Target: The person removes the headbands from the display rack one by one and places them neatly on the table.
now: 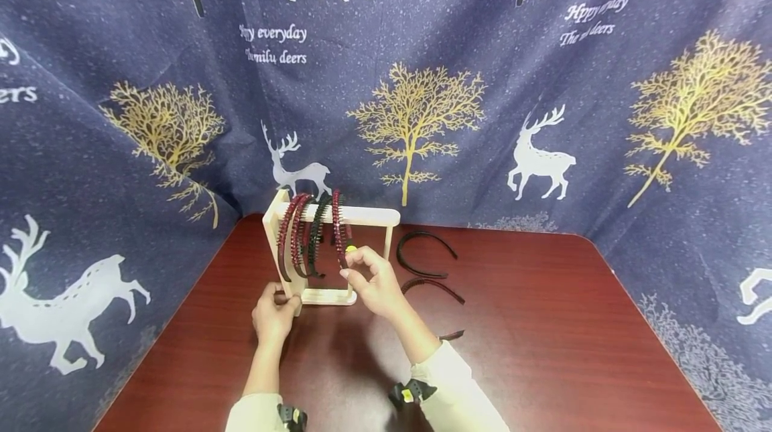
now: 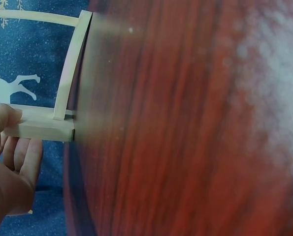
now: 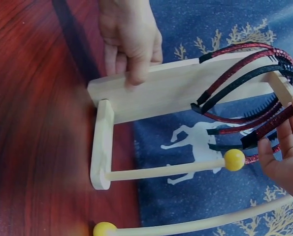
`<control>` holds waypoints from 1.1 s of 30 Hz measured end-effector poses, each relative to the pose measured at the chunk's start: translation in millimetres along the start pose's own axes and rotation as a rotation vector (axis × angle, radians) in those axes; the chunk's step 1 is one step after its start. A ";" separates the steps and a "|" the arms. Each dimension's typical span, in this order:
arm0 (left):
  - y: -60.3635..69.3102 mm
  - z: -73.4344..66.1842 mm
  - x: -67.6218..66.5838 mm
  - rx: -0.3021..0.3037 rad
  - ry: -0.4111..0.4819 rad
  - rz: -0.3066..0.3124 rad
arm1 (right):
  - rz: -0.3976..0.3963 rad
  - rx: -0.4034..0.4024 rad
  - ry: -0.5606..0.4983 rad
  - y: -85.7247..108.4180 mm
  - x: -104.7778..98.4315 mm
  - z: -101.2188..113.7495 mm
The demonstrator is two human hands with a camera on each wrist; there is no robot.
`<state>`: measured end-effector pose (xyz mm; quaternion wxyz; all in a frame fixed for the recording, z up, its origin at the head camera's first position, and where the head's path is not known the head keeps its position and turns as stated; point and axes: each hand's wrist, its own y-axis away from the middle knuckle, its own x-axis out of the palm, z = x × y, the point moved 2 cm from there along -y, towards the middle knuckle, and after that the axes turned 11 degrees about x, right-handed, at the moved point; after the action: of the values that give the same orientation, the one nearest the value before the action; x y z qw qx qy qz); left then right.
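A pale wooden stand (image 1: 368, 216) rises at the table's left rear, with several headbands on its upper bar. Among them are a dark red headband (image 1: 282, 244) and a black headband (image 1: 313, 241) near the side board. My left hand (image 1: 274, 317) grips the low end of that side board (image 3: 166, 91), thumb on one face. With my right hand (image 1: 375, 284) I pinch the lower end of the rightmost red headband (image 1: 337, 224), which loops over the bar. In the right wrist view, my right hand (image 3: 286, 152) is partly cut off by the frame's edge.
On the reddish-brown table (image 1: 543, 325), right of the stand, lie a black headband (image 1: 405, 259) and a dark toothed headband (image 1: 443, 284). The tip of another dark band (image 1: 452, 335) shows beside my right forearm. A yellow ball (image 3: 234, 160) caps a stand rod. Deer-print cloth (image 1: 458, 171) hangs behind.
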<state>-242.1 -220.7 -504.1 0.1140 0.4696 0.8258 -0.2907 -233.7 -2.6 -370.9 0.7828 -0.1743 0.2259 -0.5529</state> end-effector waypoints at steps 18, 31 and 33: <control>0.3 -1.8 -1.2 -0.008 0.001 0.017 | -0.045 -0.094 -0.047 6.4 -5.7 7.3; 0.6 -2.6 -0.5 -0.014 0.007 0.034 | -0.107 -0.133 -0.058 11.9 -15.4 15.7; 0.5 -3.2 -1.1 -0.013 0.004 0.034 | -0.116 -0.131 -0.051 12.7 -17.1 19.7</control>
<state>-240.8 -219.5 -501.2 0.1202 0.4832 0.8199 -0.2827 -217.8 18.3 -358.3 0.7419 -0.2521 0.2312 -0.5767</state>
